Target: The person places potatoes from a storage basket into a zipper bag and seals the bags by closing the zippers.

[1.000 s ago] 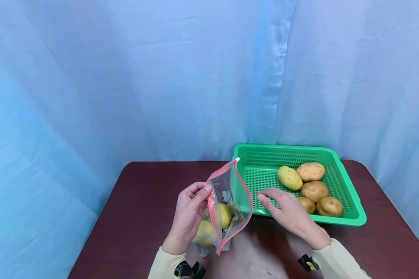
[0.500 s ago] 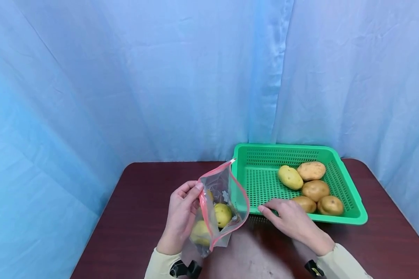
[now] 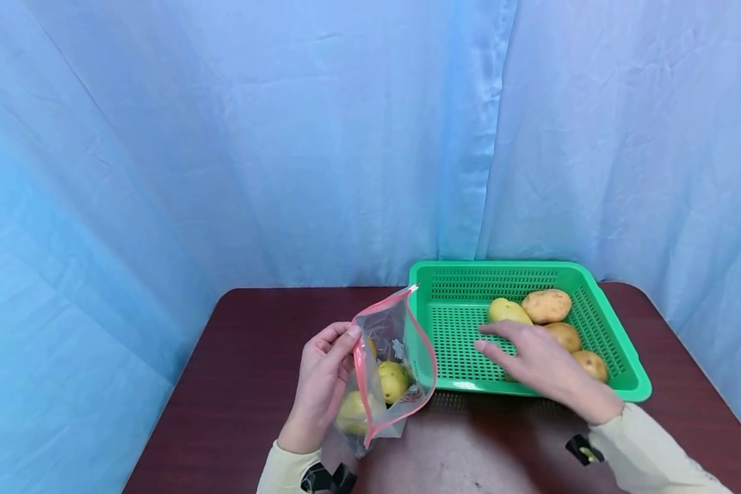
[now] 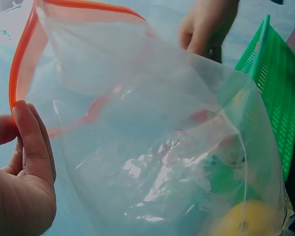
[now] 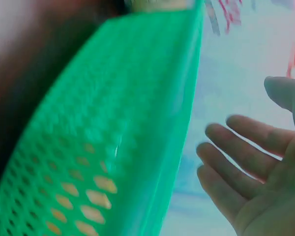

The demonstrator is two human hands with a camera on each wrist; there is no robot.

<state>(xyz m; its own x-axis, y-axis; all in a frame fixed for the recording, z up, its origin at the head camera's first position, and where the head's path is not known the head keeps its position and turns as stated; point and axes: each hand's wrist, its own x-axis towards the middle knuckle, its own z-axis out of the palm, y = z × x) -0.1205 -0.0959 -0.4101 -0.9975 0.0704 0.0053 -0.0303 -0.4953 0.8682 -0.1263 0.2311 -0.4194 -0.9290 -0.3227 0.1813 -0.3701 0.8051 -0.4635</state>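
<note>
My left hand (image 3: 326,384) pinches the pink-edged rim of a clear zip bag (image 3: 395,329) between thumb and fingers. The bag's mouth gapes toward the right, and yellow potatoes (image 3: 393,381) lie in its lower part. In the left wrist view the bag (image 4: 152,123) fills the middle, with a blurred yellow potato (image 4: 248,219) at the bottom. My right hand (image 3: 540,360) hovers over the front of a green basket (image 3: 469,386), fingers spread and holding nothing. Inside the basket, a yellow potato (image 3: 508,311) and several brown potatoes (image 3: 546,305) lie toward the right; the hand partly hides some.
A dark red-brown table (image 3: 234,384) stretches out under everything. Blue curtains (image 3: 321,137) hang right behind its far edge. The basket's near wall (image 5: 113,123) rises close beside my right hand in the right wrist view.
My right hand has moved from the basket's front rim to the right and over its inside, covering part of the potatoes. The left hand and bag shifted slightly left, then stayed nearly still.
</note>
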